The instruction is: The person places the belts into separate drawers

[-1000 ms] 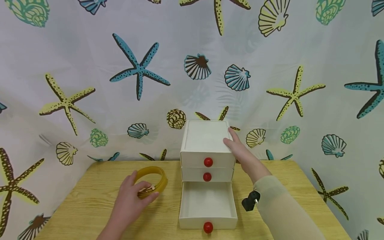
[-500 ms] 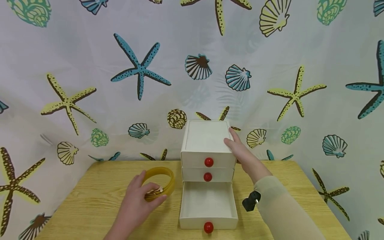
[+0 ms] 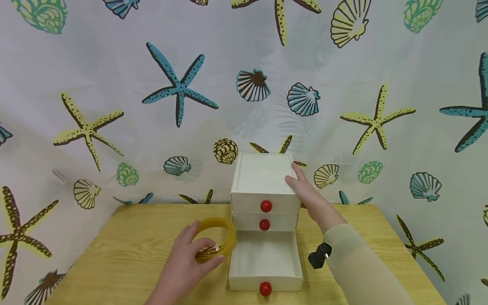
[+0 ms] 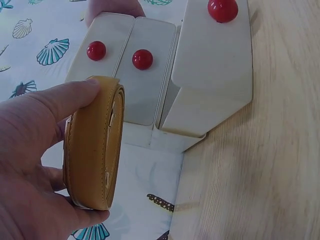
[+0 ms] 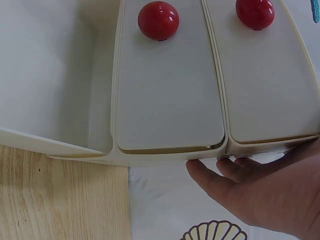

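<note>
A coiled yellow-tan belt is held by my left hand, left of the open drawer. Seen in the left wrist view, the belt stands on edge between the thumb and the fingers, with stitching along its strap. A white drawer cabinet with red knobs stands at mid-table. Its bottom drawer is pulled out and bare inside; the two upper drawers are closed. My right hand rests against the cabinet's right side near the top. In the right wrist view its fingers lie fairly straight along the side wall.
The wooden table extends to both sides of the cabinet. Behind it hangs a white cloth printed with starfish and shells. A small black device sits at my right wrist by the sleeve.
My left hand has carried the belt rightward and slightly down, up to the left edge of the open drawer. The right hand and the cabinet have stayed in place.
</note>
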`<act>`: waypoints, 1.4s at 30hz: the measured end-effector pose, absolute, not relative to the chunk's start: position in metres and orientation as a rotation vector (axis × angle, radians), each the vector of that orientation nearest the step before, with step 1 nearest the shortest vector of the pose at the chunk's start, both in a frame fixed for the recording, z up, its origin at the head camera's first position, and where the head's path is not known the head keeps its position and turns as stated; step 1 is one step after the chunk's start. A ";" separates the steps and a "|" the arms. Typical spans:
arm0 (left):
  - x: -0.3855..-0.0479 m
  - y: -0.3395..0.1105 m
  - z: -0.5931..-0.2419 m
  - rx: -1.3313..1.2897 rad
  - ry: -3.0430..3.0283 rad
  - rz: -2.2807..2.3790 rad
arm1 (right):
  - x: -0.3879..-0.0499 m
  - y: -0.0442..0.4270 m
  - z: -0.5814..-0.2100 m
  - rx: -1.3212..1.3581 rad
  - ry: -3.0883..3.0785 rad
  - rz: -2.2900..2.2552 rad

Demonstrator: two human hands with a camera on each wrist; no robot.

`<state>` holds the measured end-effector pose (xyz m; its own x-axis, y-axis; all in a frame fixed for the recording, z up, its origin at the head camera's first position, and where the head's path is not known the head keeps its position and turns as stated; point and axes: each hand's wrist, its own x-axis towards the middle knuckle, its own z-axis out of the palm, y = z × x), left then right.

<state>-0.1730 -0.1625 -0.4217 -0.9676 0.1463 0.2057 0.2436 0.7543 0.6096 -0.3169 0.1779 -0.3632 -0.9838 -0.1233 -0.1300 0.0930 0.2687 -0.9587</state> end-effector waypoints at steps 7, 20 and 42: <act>-0.169 -0.150 -0.420 -0.275 -2.835 -1.003 | -0.316 0.177 -0.362 -0.019 2.359 -1.794; -0.162 -0.130 -0.417 -0.293 -2.846 -1.111 | -0.316 0.175 -0.361 -0.018 2.361 -1.783; -0.158 -0.107 -0.424 -0.434 -2.823 -1.181 | -0.315 0.177 -0.362 -0.013 2.355 -1.781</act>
